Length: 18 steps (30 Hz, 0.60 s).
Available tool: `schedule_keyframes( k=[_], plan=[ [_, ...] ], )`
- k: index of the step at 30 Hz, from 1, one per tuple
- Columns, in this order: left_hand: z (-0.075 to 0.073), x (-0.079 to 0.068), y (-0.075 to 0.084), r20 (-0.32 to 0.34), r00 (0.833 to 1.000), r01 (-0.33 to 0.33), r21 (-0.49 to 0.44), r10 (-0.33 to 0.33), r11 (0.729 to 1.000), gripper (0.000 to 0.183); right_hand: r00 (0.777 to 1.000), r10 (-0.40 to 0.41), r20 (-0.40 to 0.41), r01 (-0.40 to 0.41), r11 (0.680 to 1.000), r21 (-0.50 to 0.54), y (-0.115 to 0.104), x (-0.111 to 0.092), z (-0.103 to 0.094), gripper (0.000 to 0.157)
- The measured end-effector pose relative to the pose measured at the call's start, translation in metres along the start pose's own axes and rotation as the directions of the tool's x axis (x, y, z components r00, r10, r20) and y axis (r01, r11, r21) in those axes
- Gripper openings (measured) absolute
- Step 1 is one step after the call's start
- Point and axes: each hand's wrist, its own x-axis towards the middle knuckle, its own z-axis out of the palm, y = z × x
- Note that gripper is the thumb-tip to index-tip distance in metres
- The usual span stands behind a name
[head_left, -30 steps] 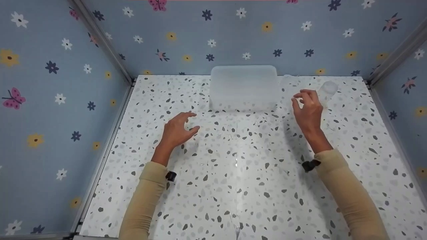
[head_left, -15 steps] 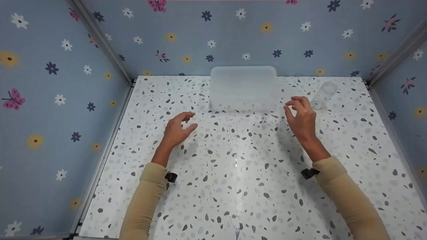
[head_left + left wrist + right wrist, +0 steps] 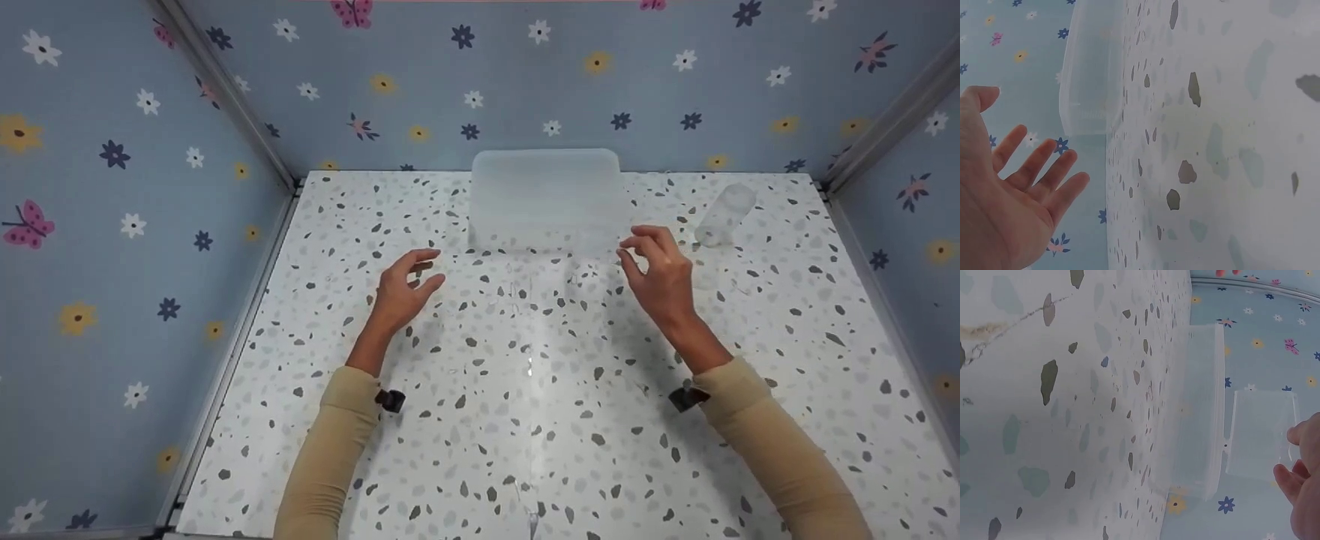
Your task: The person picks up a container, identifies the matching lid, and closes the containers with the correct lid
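My right hand (image 3: 660,279) is over the right part of the table, in front of the box's right side. In the right wrist view its fingertips pinch a see-through, cup-shaped piece (image 3: 1261,433), which barely shows in the head view. A frosted clear plastic box (image 3: 545,195) stands at the back middle by the wall. Right of the right hand is a clear tumbler-like cylinder (image 3: 726,215), not touched. My left hand (image 3: 403,291) hovers left of the box with its fingers spread and relaxed, holding nothing; the left wrist view shows its bare palm.
Flower-patterned blue panels (image 3: 540,82) wall in the back and both sides. The speckled white table (image 3: 487,420) reaches toward me. Dark wrist cameras (image 3: 391,400) sit at both cuffs.
My right hand has moved left and toward me, away from the clear cylinder, carrying the see-through piece. The left hand has stayed almost still.
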Motion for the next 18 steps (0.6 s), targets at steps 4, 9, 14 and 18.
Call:
schedule_keyframes(
  k=[4, 9, 14, 18],
  plan=[
    [0.001, 0.001, 0.001, -0.016, 1.000, -0.026, -0.039, 0.025, 0.999, 0.049, 0.999, -0.045, 0.001, 0.045, 0.999, 0.015, -0.004, -0.004, 0.005, 0.008],
    [0.003, 0.004, 0.005, -0.040, 0.997, -0.069, -0.065, 0.066, 0.995, 0.050, 0.995, -0.093, 0.028, 0.092, 0.995, 0.026, -0.007, -0.011, 0.010, 0.009],
    [0.007, 0.008, 0.009, -0.049, 0.994, -0.096, -0.083, 0.093, 0.992, 0.049, 0.989, -0.137, 0.053, 0.134, 0.989, 0.059, -0.009, -0.017, 0.017, 0.011],
    [0.011, 0.009, 0.011, -0.044, 0.995, -0.098, -0.097, 0.094, 0.990, 0.049, 0.982, -0.169, 0.079, 0.162, 0.983, 0.088, -0.013, -0.022, 0.023, 0.013]
  ],
)
